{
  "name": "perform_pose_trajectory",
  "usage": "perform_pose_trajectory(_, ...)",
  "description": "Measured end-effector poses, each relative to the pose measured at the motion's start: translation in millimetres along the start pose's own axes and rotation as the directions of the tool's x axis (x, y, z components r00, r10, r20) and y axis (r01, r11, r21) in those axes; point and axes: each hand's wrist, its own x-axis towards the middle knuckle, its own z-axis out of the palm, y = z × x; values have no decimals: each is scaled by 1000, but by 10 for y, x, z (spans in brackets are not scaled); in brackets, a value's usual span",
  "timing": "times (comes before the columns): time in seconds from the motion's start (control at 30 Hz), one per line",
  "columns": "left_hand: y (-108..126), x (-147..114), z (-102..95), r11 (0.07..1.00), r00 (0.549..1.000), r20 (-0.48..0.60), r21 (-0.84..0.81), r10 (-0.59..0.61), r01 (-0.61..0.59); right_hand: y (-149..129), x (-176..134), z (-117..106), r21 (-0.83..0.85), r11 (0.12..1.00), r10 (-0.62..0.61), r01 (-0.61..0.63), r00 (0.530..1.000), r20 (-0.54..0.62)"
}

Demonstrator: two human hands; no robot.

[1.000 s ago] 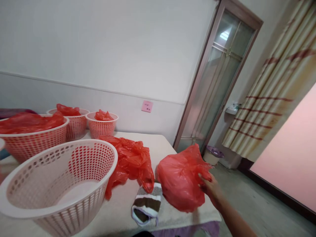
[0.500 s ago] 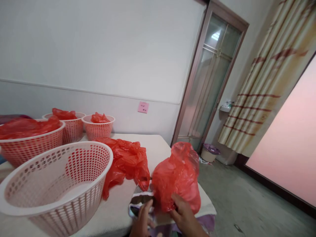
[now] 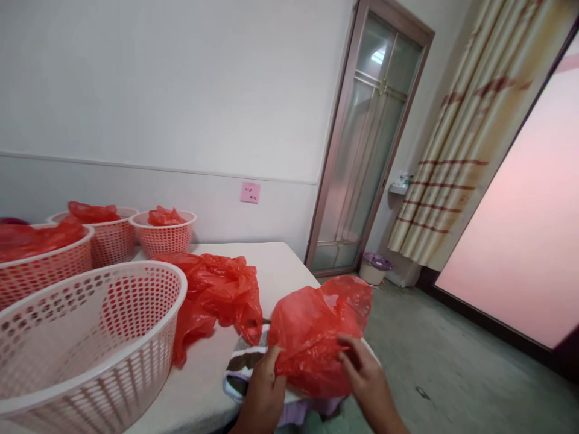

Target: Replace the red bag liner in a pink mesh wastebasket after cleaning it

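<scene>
A red plastic bag (image 3: 312,337), thin and puffed up, lies at the table's near right corner. At its left edge my left hand (image 3: 265,383) is closed, thumb and fingers pinching the film. My right hand (image 3: 364,371) grips the bag's right side with bent fingers. What the bag holds, if anything, cannot be made out. Partly beneath it, on the left, is a striped cloth (image 3: 244,361) in white, dark brown and grey. More crumpled red plastic bags (image 3: 217,289) lie to the left of it.
An oval white perforated basket (image 3: 136,355) stands at the left front of the white-covered table (image 3: 280,259). Behind are a large basket (image 3: 45,265) and two smaller ones, all with red bags inside. Beyond the table's right edge are the floor and a waste bin (image 3: 373,271).
My left hand has come up and taken hold of the bag's left edge. The bag has spread flatter and wider, and my right hand has shifted right. The view has turned slightly rightward.
</scene>
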Motion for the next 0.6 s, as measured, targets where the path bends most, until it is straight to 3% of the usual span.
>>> perform_pose_trajectory(0.07,-11,6,12,999,998,-46,-14,-39,39,147,212,-170,174,955,265,-241,956,-130)
perform_pose_trajectory(0.13,-25,-2,35,996,992,-88,-24,-92,90,185,408,-268,343,859,430,-380,899,-80)
perform_pose_trajectory(0.17,-29,-9,47,994,990,-95,-22,-105,104,164,482,-278,389,825,453,-410,891,-21)
perform_pose_trajectory(0.27,-10,-31,67,997,996,-53,31,-65,67,14,564,-136,354,850,359,-390,921,153)
perform_pose_trajectory(0.4,72,-23,63,992,997,62,124,-44,36,-215,327,268,256,920,216,-297,928,304)
perform_pose_trajectory(0.53,128,40,82,991,985,170,132,11,-34,-419,-48,482,129,988,-132,82,882,452)
perform_pose_trajectory(0.6,130,87,106,994,982,181,88,54,-71,-479,-163,460,17,979,-183,201,852,491)
